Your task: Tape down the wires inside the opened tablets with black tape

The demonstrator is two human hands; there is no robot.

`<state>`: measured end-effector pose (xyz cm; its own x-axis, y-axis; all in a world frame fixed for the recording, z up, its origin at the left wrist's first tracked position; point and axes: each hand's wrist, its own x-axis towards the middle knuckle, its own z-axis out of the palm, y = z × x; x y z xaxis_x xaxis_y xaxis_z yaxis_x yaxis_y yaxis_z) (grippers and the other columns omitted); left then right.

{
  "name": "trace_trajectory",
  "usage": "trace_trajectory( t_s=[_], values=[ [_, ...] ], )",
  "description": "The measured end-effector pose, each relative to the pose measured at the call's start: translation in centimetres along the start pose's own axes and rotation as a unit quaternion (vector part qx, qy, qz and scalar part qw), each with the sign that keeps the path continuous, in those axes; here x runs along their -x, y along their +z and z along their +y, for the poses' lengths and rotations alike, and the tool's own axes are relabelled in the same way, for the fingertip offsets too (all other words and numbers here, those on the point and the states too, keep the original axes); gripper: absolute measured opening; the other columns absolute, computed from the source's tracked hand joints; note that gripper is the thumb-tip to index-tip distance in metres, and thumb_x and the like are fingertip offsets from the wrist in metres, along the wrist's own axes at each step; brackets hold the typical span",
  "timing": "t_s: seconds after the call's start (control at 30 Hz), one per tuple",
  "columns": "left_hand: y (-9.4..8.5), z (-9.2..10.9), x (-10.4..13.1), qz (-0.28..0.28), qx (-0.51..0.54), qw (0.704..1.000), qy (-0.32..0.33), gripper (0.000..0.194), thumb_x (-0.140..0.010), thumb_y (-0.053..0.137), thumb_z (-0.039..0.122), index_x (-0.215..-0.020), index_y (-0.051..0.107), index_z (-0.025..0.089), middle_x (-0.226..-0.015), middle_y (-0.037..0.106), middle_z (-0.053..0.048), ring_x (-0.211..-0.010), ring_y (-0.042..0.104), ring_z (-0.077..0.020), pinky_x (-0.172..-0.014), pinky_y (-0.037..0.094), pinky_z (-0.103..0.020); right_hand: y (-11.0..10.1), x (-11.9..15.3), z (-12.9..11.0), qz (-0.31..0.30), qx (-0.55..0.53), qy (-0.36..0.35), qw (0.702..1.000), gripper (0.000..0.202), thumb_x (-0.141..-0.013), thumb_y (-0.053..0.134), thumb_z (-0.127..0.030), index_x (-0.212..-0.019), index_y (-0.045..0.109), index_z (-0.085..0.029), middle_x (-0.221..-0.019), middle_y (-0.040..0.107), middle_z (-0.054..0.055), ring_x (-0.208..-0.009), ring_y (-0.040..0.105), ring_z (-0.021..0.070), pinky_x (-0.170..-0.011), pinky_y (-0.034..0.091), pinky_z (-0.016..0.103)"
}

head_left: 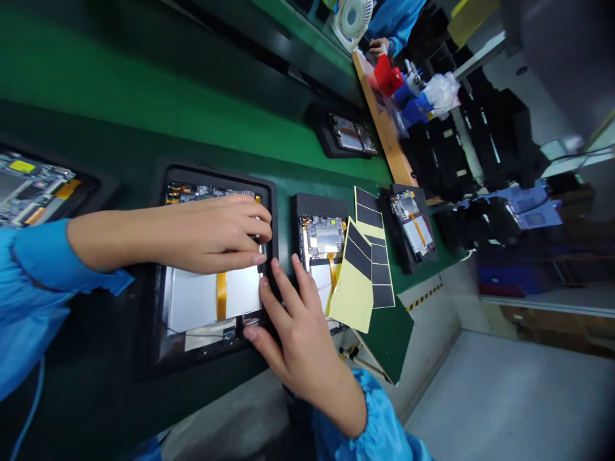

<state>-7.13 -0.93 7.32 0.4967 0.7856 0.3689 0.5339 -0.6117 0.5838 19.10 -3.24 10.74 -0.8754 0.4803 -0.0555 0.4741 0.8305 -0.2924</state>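
An opened tablet point(192, 301) lies in a black surround on the dark green bench, its circuit board, silver battery and orange ribbon showing. My left hand point(211, 234) reaches across it from the left, palm down, fingers bent onto the right-hand edge and thumb slightly apart. Close by, my right hand point(300, 333) comes from below with its fingers spread, the tips touching the same edge. Neither hand visibly holds anything; what lies under the left fingertips is hidden. Right of the hands, yellow backing sheets with black stickers point(360, 275) partly cover a second opened tablet point(324, 237).
Another opened device point(33, 186) lies at the left, two more point(353, 134) point(412, 224) toward the right. A green belt point(144, 109) runs behind. Beyond a wooden edge point(384, 121) are a red bin point(388, 77), a white fan point(353, 22) and a co-worker's hand point(379, 46).
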Motion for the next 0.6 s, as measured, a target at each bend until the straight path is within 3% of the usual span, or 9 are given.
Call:
trace_trajectory(
  t_s=[0.1,0.2,0.27,0.33,0.4,0.5,0.53,0.6],
  values=[
    [0.0,-0.2,-0.2,-0.056,-0.036,0.997,0.034,0.051,-0.105,0.037,0.04,-0.074,0.075,0.025,-0.103,0.073,-0.006,-0.11,0.06,-0.0251,-0.105,0.039,-0.041,-0.7,1.9,0.1,0.012,-0.041,-0.026,0.999,0.04,-0.103,0.056,-0.039,-0.13,0.067,-0.012,-0.158,0.051,0.016,-0.155,0.031,0.0396,-0.117,0.041,0.066],
    [-0.3,0.4,0.1,-0.05,-0.052,0.997,0.012,0.05,-0.106,0.037,0.042,-0.083,0.079,0.025,-0.114,0.072,-0.007,-0.118,0.057,-0.0265,-0.112,0.035,-0.046,-0.7,3.2,0.4,0.099,-0.115,0.006,0.988,0.026,-0.103,0.056,-0.028,-0.12,0.072,-0.018,-0.148,0.061,0.013,-0.149,0.044,0.0311,-0.118,0.046,0.056],
    [-0.6,1.9,1.0,-0.013,-0.04,0.998,-0.041,0.043,-0.105,0.041,0.045,-0.102,0.08,0.028,-0.132,0.067,-0.007,-0.131,0.051,-0.0302,-0.119,0.03,-0.052,-0.3,3.3,0.7,0.146,-0.15,0.059,0.976,0.034,-0.103,0.053,-0.024,-0.134,0.065,-0.019,-0.147,0.062,0.013,-0.144,0.051,0.0262,-0.117,0.048,0.049],
    [-0.6,4.4,2.6,0.077,-0.003,0.986,-0.15,0.043,-0.104,0.042,0.051,-0.125,0.073,0.031,-0.148,0.057,-0.006,-0.144,0.041,-0.0331,-0.124,0.024,-0.058,0.3,3.1,0.9,0.15,-0.173,0.098,0.968,0.045,-0.104,0.051,-0.025,-0.148,0.054,-0.017,-0.148,0.061,0.015,-0.14,0.056,0.0247,-0.116,0.05,0.045],
    [0.4,7.5,4.8,0.208,0.059,0.927,-0.305,0.053,-0.103,0.039,0.059,-0.141,0.062,0.03,-0.158,0.048,-0.005,-0.152,0.032,-0.0332,-0.128,0.018,-0.058,1.0,2.6,1.0,0.125,-0.199,0.111,0.966,0.052,-0.104,0.049,-0.027,-0.154,0.047,-0.013,-0.149,0.06,0.018,-0.137,0.059,0.0259,-0.114,0.051,0.044],
    [3.8,11.6,8.2,0.335,0.194,0.77,-0.507,0.072,-0.095,0.046,0.072,-0.154,0.045,0.031,-0.167,0.035,-0.002,-0.157,0.025,-0.0323,-0.131,0.014,-0.053,2.1,1.4,1.1,0.094,-0.248,0.135,0.955,0.057,-0.102,0.047,-0.031,-0.154,0.046,-0.008,-0.147,0.06,0.022,-0.135,0.061,0.03,-0.111,0.052,0.046],
    [5.1,12.6,9.0,0.359,0.246,0.714,-0.549,0.077,-0.091,0.049,0.076,-0.155,0.043,0.034,-0.167,0.035,0.0,-0.157,0.025,-0.0331,-0.131,0.014,-0.054,2.5,0.9,1.0,0.094,-0.264,0.151,0.948,0.057,-0.101,0.048,-0.032,-0.153,0.047,-0.007,-0.146,0.061,0.023,-0.133,0.062,0.0313,-0.11,0.052,0.048],
    [7.7,13.7,9.8,0.387,0.293,0.661,-0.573,0.074,-0.089,0.055,0.073,-0.153,0.044,0.037,-0.168,0.033,0.004,-0.158,0.021,-0.0303,-0.132,0.01,-0.047,3.2,-0.3,0.8,0.11,-0.296,0.181,0.931,0.058,-0.098,0.053,-0.034,-0.15,0.051,-0.008,-0.143,0.063,0.024,-0.131,0.063,0.0332,-0.11,0.051,0.05]
  ],
)
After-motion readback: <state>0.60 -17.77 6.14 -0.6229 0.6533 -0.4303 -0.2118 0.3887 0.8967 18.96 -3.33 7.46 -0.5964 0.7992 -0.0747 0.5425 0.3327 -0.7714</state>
